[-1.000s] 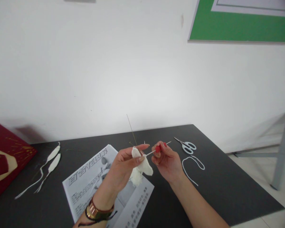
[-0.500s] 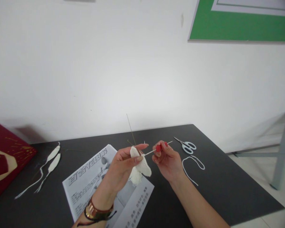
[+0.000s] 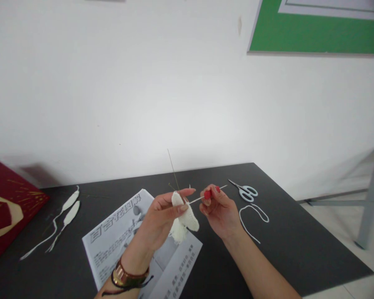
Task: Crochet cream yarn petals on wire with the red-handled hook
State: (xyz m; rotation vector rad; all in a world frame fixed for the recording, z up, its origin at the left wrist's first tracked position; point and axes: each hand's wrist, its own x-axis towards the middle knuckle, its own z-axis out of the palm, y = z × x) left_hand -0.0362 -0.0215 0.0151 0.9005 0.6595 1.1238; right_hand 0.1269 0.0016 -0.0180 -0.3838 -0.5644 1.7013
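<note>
My left hand (image 3: 158, 214) is closed on a white crocheted piece (image 3: 191, 220), with petal-like flaps hanging below the thumb. A thin wire (image 3: 172, 166) sticks up from behind it. From the piece a straight white strand (image 3: 195, 201), which looks like yarn, runs to my right hand (image 3: 220, 209). The fingers there pinch it, and its end pokes out to the upper right. Red patches show at those fingertips; I cannot tell whether they are nails or part of a tool. Both hands are raised above the black table (image 3: 286, 249).
Scissors (image 3: 247, 193) and a loose piece of white yarn (image 3: 266, 216) lie right of my hands. Printed sheets (image 3: 112, 236) lie beneath the left hand. Two white crocheted petals (image 3: 71, 211) with yarn tails are farther left, beside a red bag or box (image 3: 21, 195). A white wall stands behind the table.
Almost nothing differs. The view has shifted very slightly, and the wire's tip sits a touch farther right; both hands keep their grips.
</note>
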